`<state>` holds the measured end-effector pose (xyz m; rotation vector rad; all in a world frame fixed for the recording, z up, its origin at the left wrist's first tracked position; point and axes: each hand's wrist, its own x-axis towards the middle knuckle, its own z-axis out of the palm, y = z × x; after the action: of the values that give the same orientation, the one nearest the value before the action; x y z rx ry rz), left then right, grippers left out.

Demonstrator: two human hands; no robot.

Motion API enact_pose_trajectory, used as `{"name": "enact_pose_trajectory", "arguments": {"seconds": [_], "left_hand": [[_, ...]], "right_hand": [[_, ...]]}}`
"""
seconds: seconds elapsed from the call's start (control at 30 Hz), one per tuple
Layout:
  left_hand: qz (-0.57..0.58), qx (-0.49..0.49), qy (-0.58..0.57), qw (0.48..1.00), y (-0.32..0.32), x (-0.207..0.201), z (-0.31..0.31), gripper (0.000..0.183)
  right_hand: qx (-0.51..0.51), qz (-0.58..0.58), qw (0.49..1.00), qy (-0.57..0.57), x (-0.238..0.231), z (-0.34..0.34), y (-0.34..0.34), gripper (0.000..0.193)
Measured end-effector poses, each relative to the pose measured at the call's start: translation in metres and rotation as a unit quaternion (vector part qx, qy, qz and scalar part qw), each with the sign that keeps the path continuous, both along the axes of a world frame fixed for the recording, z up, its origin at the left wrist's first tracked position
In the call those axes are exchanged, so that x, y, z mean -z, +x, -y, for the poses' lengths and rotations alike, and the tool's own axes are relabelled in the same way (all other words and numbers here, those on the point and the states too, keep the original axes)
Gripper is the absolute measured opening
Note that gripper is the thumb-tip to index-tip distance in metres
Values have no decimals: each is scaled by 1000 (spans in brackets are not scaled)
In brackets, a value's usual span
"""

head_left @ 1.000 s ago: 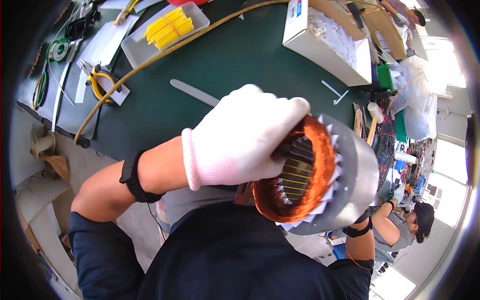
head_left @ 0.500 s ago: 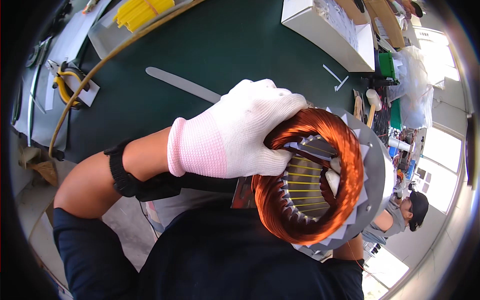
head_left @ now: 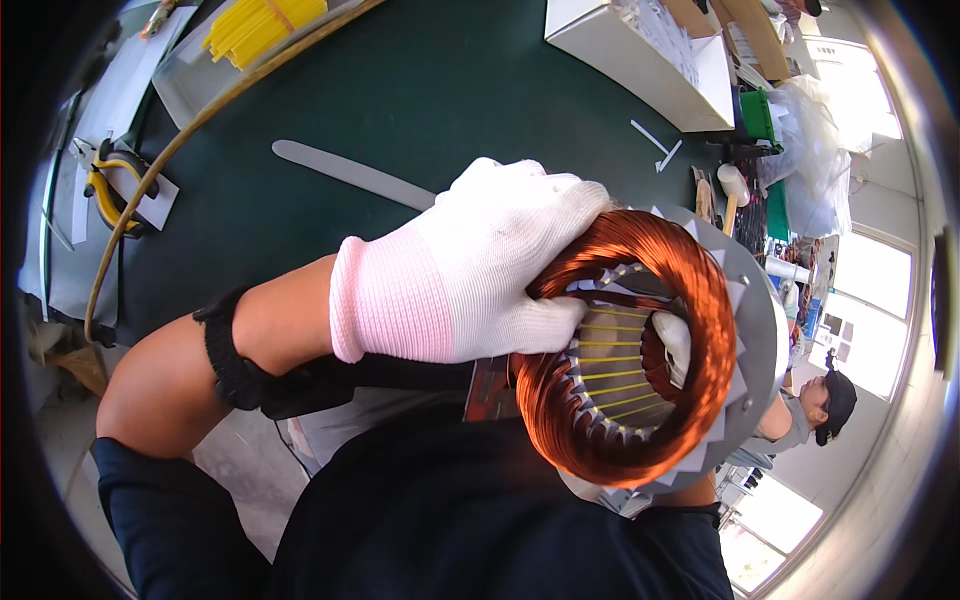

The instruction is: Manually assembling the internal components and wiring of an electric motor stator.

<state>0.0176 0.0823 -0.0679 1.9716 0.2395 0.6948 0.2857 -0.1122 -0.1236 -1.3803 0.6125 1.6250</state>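
Observation:
A motor stator [head_left: 752, 370] with thick copper windings [head_left: 705, 350] is tilted up in front of my chest, its open bore facing me. Yellow strips and white slot liners line the bore, and pale pointed paper pieces stick out behind the winding. My left hand [head_left: 495, 265], in a white glove with a pink cuff, grips the winding's upper left side, thumb inside the ring. Through the bore show white-gloved fingers of my right hand [head_left: 674, 345], reaching in from the far end; the rest of that hand is hidden behind the stator.
On the dark green table lie a flat grey strip [head_left: 350, 174], yellow-and-black pliers [head_left: 108, 188] and white paper slips [head_left: 660, 150]. Yellow tubes [head_left: 258, 32] fill a tray behind a tan cord [head_left: 185, 135]. A white box [head_left: 630, 65] and a mallet [head_left: 733, 185] are right; another person [head_left: 812, 405] is beyond.
The view has shifted slightly. My right fingers inside the bore have changed position, sitting closer to its right side. My left hand keeps the same grip on the winding.

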Motion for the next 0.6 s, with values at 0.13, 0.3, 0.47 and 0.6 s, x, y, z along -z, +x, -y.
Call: {"name": "enact_pose_trajectory", "arguments": {"seconds": [0.13, 0.3, 0.47, 0.6], "left_hand": [[63, 7, 31, 998, 9, 5, -2, 56], [75, 57, -27, 995, 0, 8, -4, 45], [-138, 89, 70, 984, -24, 31, -19, 38], [-120, 86, -12, 989, -9, 8, -9, 46]], "right_hand": [[20, -6, 999, 39, -9, -15, -17, 30], [123, 44, 983, 133, -58, -9, 9, 30], [-253, 625, 624, 394, -108, -3, -22, 33], [-306, 866, 364, 157, -113, 40, 95, 41]]}}
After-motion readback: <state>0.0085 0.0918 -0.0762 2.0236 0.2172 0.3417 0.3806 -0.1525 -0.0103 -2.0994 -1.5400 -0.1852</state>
